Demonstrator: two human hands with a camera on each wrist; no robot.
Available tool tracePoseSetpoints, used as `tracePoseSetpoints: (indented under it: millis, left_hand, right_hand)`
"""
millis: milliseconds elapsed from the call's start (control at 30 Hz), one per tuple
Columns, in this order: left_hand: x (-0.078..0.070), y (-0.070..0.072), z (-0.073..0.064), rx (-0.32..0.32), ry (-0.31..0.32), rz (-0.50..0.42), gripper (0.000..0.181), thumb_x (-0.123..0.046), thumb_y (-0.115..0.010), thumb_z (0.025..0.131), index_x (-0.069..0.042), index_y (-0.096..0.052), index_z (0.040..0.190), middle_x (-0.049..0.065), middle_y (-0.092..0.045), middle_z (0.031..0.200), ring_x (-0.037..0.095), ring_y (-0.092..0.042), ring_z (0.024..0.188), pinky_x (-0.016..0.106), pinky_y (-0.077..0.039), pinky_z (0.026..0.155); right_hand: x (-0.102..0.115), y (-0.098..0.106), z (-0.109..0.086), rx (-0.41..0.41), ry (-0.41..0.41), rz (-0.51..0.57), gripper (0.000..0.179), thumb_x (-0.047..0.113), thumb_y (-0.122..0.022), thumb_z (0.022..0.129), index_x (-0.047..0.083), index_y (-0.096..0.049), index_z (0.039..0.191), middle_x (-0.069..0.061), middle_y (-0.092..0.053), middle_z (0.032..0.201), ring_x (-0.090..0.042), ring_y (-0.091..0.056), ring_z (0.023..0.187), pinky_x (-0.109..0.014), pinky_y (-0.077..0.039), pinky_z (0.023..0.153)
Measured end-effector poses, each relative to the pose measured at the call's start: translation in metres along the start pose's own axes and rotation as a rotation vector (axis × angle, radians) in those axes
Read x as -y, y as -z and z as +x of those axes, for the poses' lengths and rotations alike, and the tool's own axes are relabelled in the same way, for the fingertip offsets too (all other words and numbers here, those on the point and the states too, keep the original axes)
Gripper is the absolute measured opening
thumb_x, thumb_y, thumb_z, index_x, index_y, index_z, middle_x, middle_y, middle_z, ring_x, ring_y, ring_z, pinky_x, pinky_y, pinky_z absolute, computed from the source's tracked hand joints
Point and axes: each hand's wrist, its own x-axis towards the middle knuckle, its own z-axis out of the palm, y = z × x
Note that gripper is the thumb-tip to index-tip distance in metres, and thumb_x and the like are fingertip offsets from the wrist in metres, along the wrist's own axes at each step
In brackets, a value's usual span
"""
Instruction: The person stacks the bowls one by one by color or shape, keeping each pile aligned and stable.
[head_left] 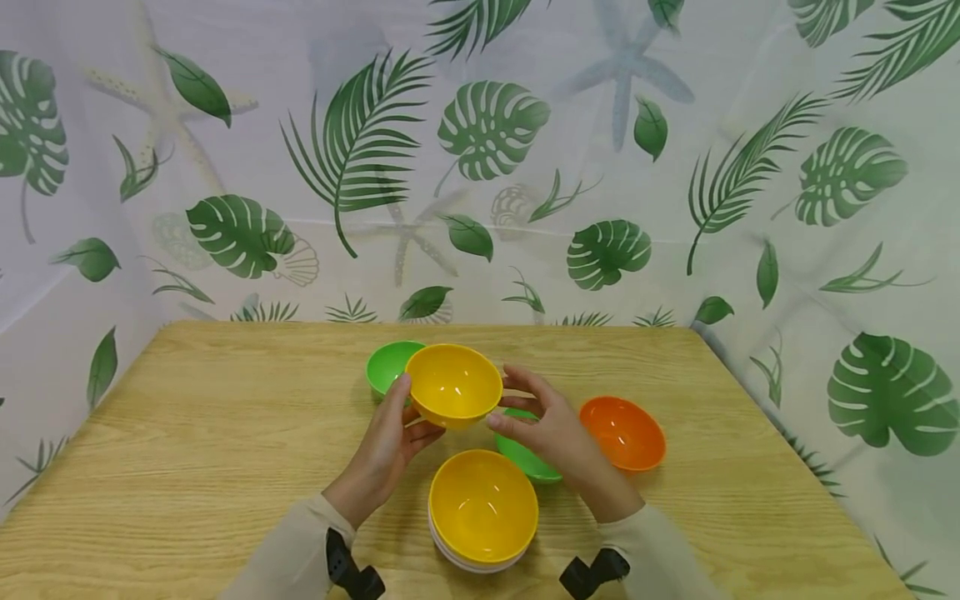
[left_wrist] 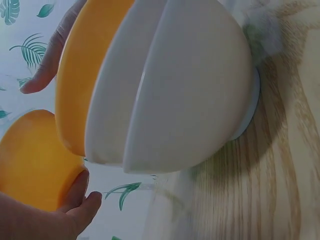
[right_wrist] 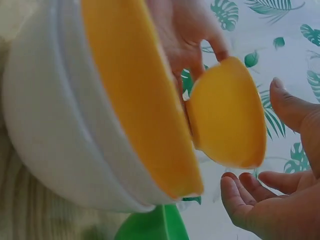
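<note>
A small yellow bowl (head_left: pixel 455 382) is held up above the table by my left hand (head_left: pixel 384 450), thumb at its rim and fingers beneath. On the bowl's other side my right hand (head_left: pixel 555 433) has its fingers spread. The right wrist view shows a gap between this hand (right_wrist: pixel 287 200) and the bowl (right_wrist: pixel 227 115). Below both hands stands a stack: another yellow bowl (head_left: pixel 483 504) nested in white bowls (left_wrist: pixel 195 90). One green bowl (head_left: pixel 527 457) is partly hidden behind my right hand, and a second green bowl (head_left: pixel 386 367) behind the raised yellow one.
To the right, an orange bowl (head_left: pixel 622 433) sits on the wooden table (head_left: pixel 225 433). Leaf-patterned cloth (head_left: pixel 495 275) hangs along the table's back and sides.
</note>
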Motion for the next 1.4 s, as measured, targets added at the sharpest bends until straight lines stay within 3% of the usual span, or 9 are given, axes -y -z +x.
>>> tracePoseSetpoints:
  millis: [100,333,433,567,733,933,1133,1400]
  left_hand:
    - [0.000,-0.001,-0.001,0.011,-0.006,0.004,0.060,-0.054,-0.025,0.102,-0.013,-0.033,0.144,0.015,-0.051,0.123,0.018,-0.064,0.098,0.045,-0.045,0.102]
    - [-0.002,-0.005,-0.004,0.076,-0.023,0.016,0.066,-0.057,-0.025,0.101,-0.011,-0.025,0.148,0.021,-0.049,0.131,0.019,-0.064,0.103,0.047,-0.042,0.104]
    - [-0.002,-0.004,-0.004,0.089,-0.051,0.055,0.066,-0.057,-0.023,0.101,-0.012,-0.025,0.150,0.024,-0.049,0.135,0.025,-0.062,0.109,0.046,-0.042,0.104]
    - [-0.001,-0.001,-0.005,0.101,-0.094,0.131,0.061,-0.050,-0.029,0.103,-0.014,-0.023,0.151,0.021,-0.045,0.142,0.032,-0.053,0.123,0.047,-0.042,0.105]
    - [0.000,0.004,-0.005,0.087,-0.167,0.156,0.049,-0.031,-0.043,0.103,-0.007,-0.035,0.145,0.013,-0.039,0.146,0.031,-0.039,0.134,0.047,-0.040,0.107]
    - [0.000,0.005,-0.006,0.097,-0.191,0.139,0.047,-0.016,-0.055,0.098,-0.004,-0.040,0.140,0.013,-0.042,0.143,0.028,-0.045,0.130,0.033,-0.044,0.103]
    - [-0.001,0.004,-0.011,0.102,-0.170,0.194,0.055,-0.016,-0.060,0.095,-0.008,-0.039,0.145,0.010,-0.041,0.145,0.028,-0.044,0.130,0.032,-0.045,0.102]
    - [-0.005,0.004,-0.017,0.180,-0.216,0.212,0.061,-0.015,-0.063,0.094,-0.009,-0.036,0.147,0.012,-0.044,0.142,0.029,-0.049,0.125,0.027,-0.048,0.097]
  right_hand:
    - [-0.003,-0.007,-0.004,-0.002,0.055,-0.006,0.076,0.021,-0.075,0.084,0.011,-0.034,0.148,-0.013,-0.042,0.142,-0.030,-0.051,0.122,-0.040,-0.049,0.098]
    - [-0.011,-0.017,-0.006,-0.167,0.147,-0.041,0.077,0.015,-0.079,0.078,0.008,-0.040,0.144,-0.012,-0.047,0.138,-0.027,-0.057,0.112,-0.039,-0.052,0.093]
    - [-0.013,-0.015,-0.007,-0.189,0.190,-0.016,0.074,0.010,-0.077,0.080,0.005,-0.040,0.144,-0.014,-0.049,0.138,-0.028,-0.058,0.110,-0.035,-0.052,0.092]
    - [-0.015,-0.010,-0.009,-0.174,0.213,0.036,0.072,0.008,-0.074,0.082,0.004,-0.039,0.145,-0.013,-0.049,0.140,-0.029,-0.058,0.111,-0.026,-0.053,0.089]
    - [-0.016,-0.006,-0.013,-0.121,0.200,0.092,0.073,0.007,-0.072,0.083,0.006,-0.036,0.147,-0.011,-0.044,0.144,-0.030,-0.054,0.114,-0.023,-0.052,0.089]
    - [-0.014,-0.004,-0.019,-0.054,0.122,0.090,0.084,0.014,-0.073,0.083,0.009,-0.025,0.152,-0.011,-0.037,0.148,-0.031,-0.051,0.119,-0.026,-0.051,0.092]
    - [-0.011,-0.003,-0.024,-0.062,0.059,0.105,0.083,0.018,-0.074,0.084,0.012,-0.026,0.152,-0.010,-0.039,0.145,-0.030,-0.051,0.120,-0.025,-0.050,0.093]
    - [-0.010,0.005,-0.033,-0.018,0.101,0.183,0.080,0.014,-0.075,0.084,0.009,-0.029,0.149,-0.010,-0.036,0.148,-0.029,-0.048,0.124,-0.025,-0.050,0.094]
